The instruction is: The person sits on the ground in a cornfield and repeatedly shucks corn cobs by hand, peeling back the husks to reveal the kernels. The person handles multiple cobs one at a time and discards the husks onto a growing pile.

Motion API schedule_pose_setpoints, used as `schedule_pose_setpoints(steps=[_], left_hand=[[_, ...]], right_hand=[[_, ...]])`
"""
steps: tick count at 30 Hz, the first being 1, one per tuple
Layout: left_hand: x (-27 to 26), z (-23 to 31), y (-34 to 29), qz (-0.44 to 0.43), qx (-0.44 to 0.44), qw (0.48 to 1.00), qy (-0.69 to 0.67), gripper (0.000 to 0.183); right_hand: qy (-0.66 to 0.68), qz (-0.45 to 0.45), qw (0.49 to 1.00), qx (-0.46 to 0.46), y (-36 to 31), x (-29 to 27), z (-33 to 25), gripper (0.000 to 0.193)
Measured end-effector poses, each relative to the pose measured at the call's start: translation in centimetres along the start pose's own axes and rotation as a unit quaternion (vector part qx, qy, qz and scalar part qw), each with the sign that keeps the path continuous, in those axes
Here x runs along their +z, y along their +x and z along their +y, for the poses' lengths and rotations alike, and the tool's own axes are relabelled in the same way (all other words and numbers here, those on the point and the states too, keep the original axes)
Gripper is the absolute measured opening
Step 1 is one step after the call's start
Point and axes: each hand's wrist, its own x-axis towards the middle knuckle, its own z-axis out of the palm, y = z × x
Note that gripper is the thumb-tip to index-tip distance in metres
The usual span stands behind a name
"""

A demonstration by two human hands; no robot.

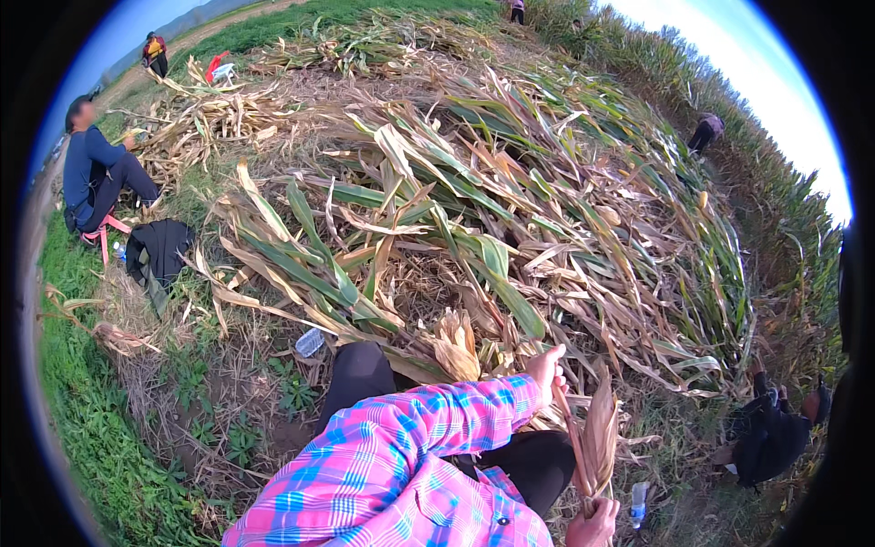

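Note:
My left hand (547, 374), at the end of a pink and blue plaid sleeve (456, 415), reaches across to the right and is closed on the upper part of a dry corn stalk. Alongside that stalk hangs an ear of corn (598, 438) in its pale, dry husk. Below it, near the lower edge, my right hand (594, 525) is wrapped round the lower end of the same stalk and ear. Between my knees and the pile, another husk-covered ear (456, 346) lies among the leaves.
Cut cornstalks (474, 201) spread widely ahead. A clear bottle (310, 343) lies left of my knee; another bottle (638, 503) is by my right hand. One person (96, 173) sits at left beside a dark jacket (159, 255); another person (775, 428) is low at right. Standing corn (775, 201) edges the field.

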Motion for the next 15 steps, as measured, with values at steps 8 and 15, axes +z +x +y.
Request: schedule_pose_setpoints(steps=[8, 15], left_hand=[[6.2, 3.0, -7.2, -0.294, 0.129, 0.945, 0.064, 0.034], [-2.0, 11.9, -5.8, -0.275, 0.234, 0.93, 0.066, 0.036]], right_hand=[[0.093, 0.158, 0.983, -0.033, 8.6, 3.4, 1.4, 0.051], [0.337, -0.181, 0.911, -0.152, 16.7, 9.9, -7.9, 0.058]])
